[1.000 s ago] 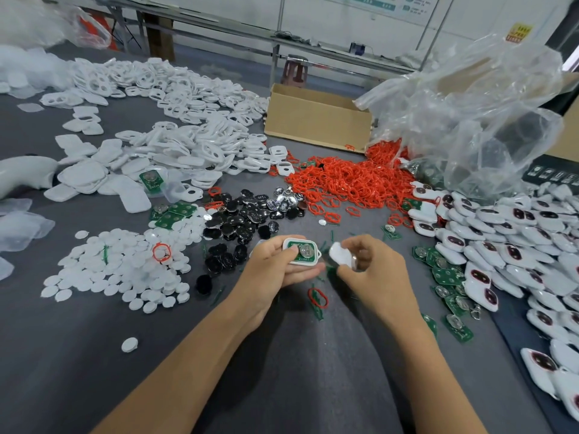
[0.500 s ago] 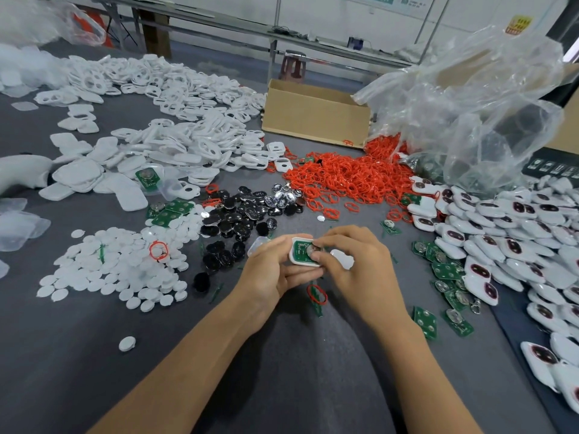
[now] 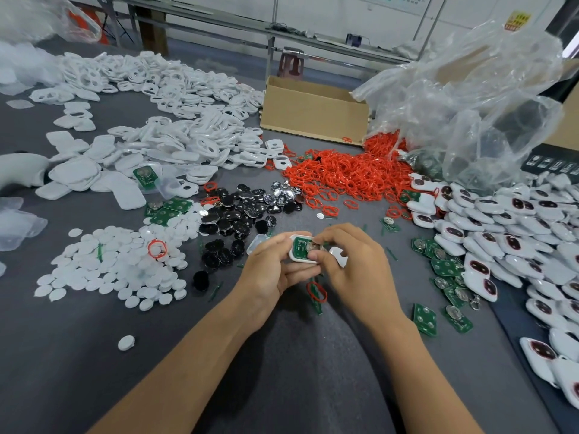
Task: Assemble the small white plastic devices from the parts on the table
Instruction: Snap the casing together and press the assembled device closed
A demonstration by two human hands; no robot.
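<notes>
Head view: the left hand grips a white shell from its left side, thumb curled over the top edge and fingers wrapped beneath. A green circuit board sits in the shell, face up, with a coin cell on it. The right hand meets it from the right, its thumb and forefinger tips touching the coin cell, while the curled lower fingers keep a white cover tucked against the palm. Both hands hover just above the grey desk, near its front edge. A single red ring lies on the desk right below them. To the left are black pieces and a spread of white discs; to the right, loose green boards and a heap of finished devices with dark windows. Farther back lie a pile of red rings, many white shells, a cardboard box and a clear plastic bag.
</notes>
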